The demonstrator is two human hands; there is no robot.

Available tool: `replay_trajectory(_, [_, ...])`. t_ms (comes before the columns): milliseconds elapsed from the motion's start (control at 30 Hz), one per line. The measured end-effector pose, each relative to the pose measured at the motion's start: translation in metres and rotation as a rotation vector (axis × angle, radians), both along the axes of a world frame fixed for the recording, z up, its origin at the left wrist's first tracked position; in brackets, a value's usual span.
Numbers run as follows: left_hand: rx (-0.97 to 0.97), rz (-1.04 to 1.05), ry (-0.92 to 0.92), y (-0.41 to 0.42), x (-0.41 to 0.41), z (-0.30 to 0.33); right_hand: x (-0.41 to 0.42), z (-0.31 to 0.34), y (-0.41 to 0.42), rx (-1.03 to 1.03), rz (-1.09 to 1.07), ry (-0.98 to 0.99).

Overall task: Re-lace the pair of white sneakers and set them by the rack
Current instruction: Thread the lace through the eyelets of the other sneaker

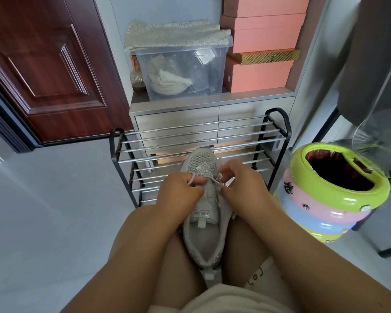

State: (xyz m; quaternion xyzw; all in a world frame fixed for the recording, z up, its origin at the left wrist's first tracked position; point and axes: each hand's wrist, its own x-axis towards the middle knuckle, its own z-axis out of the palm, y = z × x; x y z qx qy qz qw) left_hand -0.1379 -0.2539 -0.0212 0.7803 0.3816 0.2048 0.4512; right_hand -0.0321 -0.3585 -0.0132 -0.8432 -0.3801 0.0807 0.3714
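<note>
1. Sneaker (201, 236): one white/grey mesh shoe, at 6 o'clock from the rack, lying on the person's lap between the thighs. Toe points to 12 o'clock, heel opening toward the body. Tongue label reads "DREAM", upside down to the camera.
2. Lace (215, 181): thin and white, crossing the upper part of the tongue between the two hands. Which eyelets it passes through cannot be made out.
3. Left hand (181, 190): at 9 o'clock of the shoe's throat, fingers curled, gripping a loop of lace that shows over one finger.
4. Right hand (239, 184): at 3 o'clock of the throat, thumb and forefinger pinching the other run of lace, remaining fingers curled.
5. Rack (199, 141): black frame with chrome rails, on the floor at 12 o'clock from the shoe. The toe overlaps the lower rails in this view; contact cannot be judged.
6. Second shoe of the pair: not identifiable.
7. Bin (334, 193): green, pink and blue rings, dark liner, on the floor at 3 o'clock of the rack.
8. Clear tub (183, 71): on the cabinet at 12 o'clock behind the rack, cloth draped over its top. Pink boxes (264, 41) stacked just beside it at 3 o'clock.
9. Door (43, 64): dark red wood, at 10 o'clock.
</note>
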Motion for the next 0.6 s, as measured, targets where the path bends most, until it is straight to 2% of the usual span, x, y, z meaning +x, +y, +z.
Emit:
replay_trajectory(133, [-0.01, -0.008, -0.013, -0.0009, 0.0012, 0.0003, -0.0012, -0.0004, 0.0017, -0.037, 0.013, -0.08])
replay_trajectory(600, [-0.007, -0.015, -0.005, -0.0033, 0.0008, 0.0028, 0.0024, 0.0055, 0.0032, -0.222, 0.114, -0.168])
